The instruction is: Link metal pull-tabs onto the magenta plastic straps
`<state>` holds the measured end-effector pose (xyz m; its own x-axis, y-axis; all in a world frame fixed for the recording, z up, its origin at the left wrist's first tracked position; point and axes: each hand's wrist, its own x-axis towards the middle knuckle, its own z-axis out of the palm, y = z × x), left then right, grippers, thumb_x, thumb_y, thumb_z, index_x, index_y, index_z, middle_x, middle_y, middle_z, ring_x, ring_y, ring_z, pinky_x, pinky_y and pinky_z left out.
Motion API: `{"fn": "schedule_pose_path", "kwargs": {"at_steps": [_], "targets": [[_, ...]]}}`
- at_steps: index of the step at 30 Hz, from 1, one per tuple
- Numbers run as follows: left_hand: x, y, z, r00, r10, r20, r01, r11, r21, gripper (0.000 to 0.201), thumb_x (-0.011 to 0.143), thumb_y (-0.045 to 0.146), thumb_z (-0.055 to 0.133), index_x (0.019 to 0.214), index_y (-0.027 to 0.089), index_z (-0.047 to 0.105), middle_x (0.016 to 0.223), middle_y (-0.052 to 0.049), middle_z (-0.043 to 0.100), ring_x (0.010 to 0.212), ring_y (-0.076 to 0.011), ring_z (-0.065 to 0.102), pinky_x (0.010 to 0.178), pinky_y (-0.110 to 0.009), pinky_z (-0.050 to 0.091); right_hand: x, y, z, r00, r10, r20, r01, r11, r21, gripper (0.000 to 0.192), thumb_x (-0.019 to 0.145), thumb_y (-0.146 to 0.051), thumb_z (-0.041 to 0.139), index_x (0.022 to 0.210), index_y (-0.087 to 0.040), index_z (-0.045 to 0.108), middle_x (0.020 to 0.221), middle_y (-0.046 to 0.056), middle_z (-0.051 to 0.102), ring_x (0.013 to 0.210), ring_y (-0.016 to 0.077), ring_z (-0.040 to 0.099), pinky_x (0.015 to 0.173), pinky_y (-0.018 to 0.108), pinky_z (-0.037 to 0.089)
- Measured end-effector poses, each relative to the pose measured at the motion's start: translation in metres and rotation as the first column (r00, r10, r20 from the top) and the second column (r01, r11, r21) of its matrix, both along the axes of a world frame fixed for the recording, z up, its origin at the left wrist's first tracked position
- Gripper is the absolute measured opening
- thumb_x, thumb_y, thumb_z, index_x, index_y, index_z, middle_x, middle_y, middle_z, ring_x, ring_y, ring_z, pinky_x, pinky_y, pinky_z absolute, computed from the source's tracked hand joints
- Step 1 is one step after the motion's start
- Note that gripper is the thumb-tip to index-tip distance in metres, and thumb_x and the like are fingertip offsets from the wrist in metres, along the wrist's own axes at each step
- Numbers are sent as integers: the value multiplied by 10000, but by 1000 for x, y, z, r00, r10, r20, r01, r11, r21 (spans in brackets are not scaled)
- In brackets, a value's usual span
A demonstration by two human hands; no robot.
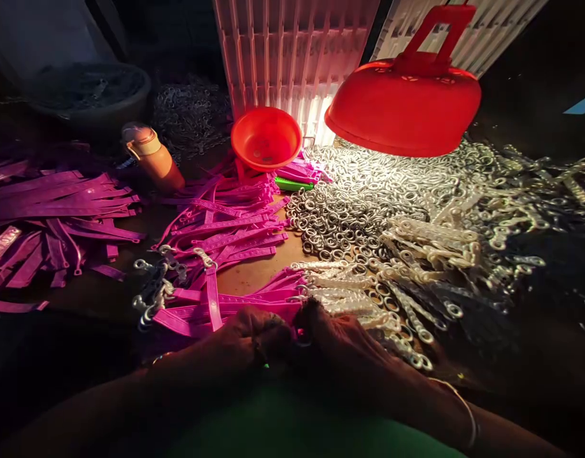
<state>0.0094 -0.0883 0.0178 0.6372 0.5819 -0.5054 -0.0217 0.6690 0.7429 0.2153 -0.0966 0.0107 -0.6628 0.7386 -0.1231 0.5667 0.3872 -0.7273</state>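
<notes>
The left hand [247, 334] and the right hand [342, 340] meet knuckle to knuckle at the near edge of the work surface [254, 273], both forearms coming in low from the bottom corners, the right wrist wearing a thin bangle [466, 413]. Both hands are curled nearly closed, fingertips pinched together over something small between them; it sits in shadow, so what exactly they grip cannot be told, though it lies right at the near end of a bundle of pink plastic straps [225, 308], which the left knuckles touch. Some of these straps carry metal rings [151, 296] at their left ends. Just beyond the right hand lies a heap of pale straps with rings [416, 254], and behind that a wide spread of loose metal rings [363, 197] under a red lamp shade [407, 108]. Further back, more pink straps fan out toward a red bowl [266, 137]. An orange bottle [151, 156] lies tilted to the left of it, and a darker pile of purple straps [48, 216] fills the left edge.
</notes>
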Motion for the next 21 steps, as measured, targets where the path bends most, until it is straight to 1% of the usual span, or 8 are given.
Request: {"fn": "schedule_pose_path", "kwargs": {"at_steps": [2, 4, 6, 8, 12, 15, 17, 21], "targets": [[0, -2, -1, 998, 61, -11, -61, 998, -17, 395, 796, 494, 596, 672, 122, 548, 569, 22, 456, 496, -59, 378, 475, -200, 279, -2, 4, 0, 997, 37, -74, -41, 998, -51, 207, 928, -260, 412, 1113, -168, 414, 722, 4, 570, 557, 101, 421, 540, 228, 304], [-1, -1, -2, 993, 99, -61, -102, 994, -43, 427, 745, 516, 641, 614, 134, 504, 472, 61, 350, 417, -39, 276, 413, -197, 185, -1, 7, 1, 988, 94, -125, -99, 995, -34, 244, 920, -272, 425, 1134, -157, 402, 792, 34, 590, 594, 105, 432, 551, 231, 314], [-1, -1, -3, 988, 86, -131, -97, 992, -83, 445, 720, 543, 649, 607, 143, 491, 429, 82, 277, 382, -33, 199, 390, -209, 106, 3, 6, 2, 982, 153, -114, -153, 988, 9, 263, 897, -219, 437, 1148, -148, 407, 826, 54, 589, 617, 109, 424, 559, 236, 318], [0, -3, -2, 988, 55, -147, -69, 993, -92, 454, 710, 565, 645, 632, 136, 516, 454, 72, 322, 394, -37, 229, 393, -208, 117, 7, 1, 3, 981, 178, -74, -176, 984, 22, 317, 866, -158, 448, 1179, -148, 401, 829, 54, 581, 635, 112, 421, 566, 233, 323], [6, -13, -1, 996, 26, -84, -28, 999, -27, 475, 712, 558, 648, 649, 98, 548, 549, 23, 438, 473, -53, 341, 438, -200, 214, 9, -11, 4, 995, 105, 3, -104, 993, -62, 434, 839, -118, 448, 1258, -180, 355, 833, 38, 572, 654, 118, 442, 574, 226, 333], [8, -20, -4, 998, 65, 24, -65, 998, -14, 419, 772, 500, 617, 660, 102, 548, 577, 11, 451, 509, -67, 385, 475, -204, 265, 6, -16, 6, 999, 52, 4, -51, 991, -128, 391, 873, -165, 425, 1260, -192, 375, 789, 24, 573, 592, 109, 410, 544, 225, 323], [9, -24, -7, 994, 87, 72, -85, 996, -25, 402, 780, 487, 614, 665, 108, 548, 574, 17, 425, 512, -68, 369, 482, -207, 266, 5, -17, 6, 1000, 3, -13, -5, 987, -162, 343, 902, -224, 414, 1243, -190, 408, 746, 19, 568, 566, 108, 394, 530, 227, 322], [8, -26, -8, 998, 65, 17, -66, 997, 42, 426, 793, 522, 580, 699, 107, 568, 571, 16, 410, 501, -64, 338, 466, -204, 256, 4, -18, -2, 996, -65, -52, 53, 976, -209, 334, 934, -325, 360, 1225, -183, 442, 697, 19, 553, 568, 124, 406, 529, 238, 344]]}}
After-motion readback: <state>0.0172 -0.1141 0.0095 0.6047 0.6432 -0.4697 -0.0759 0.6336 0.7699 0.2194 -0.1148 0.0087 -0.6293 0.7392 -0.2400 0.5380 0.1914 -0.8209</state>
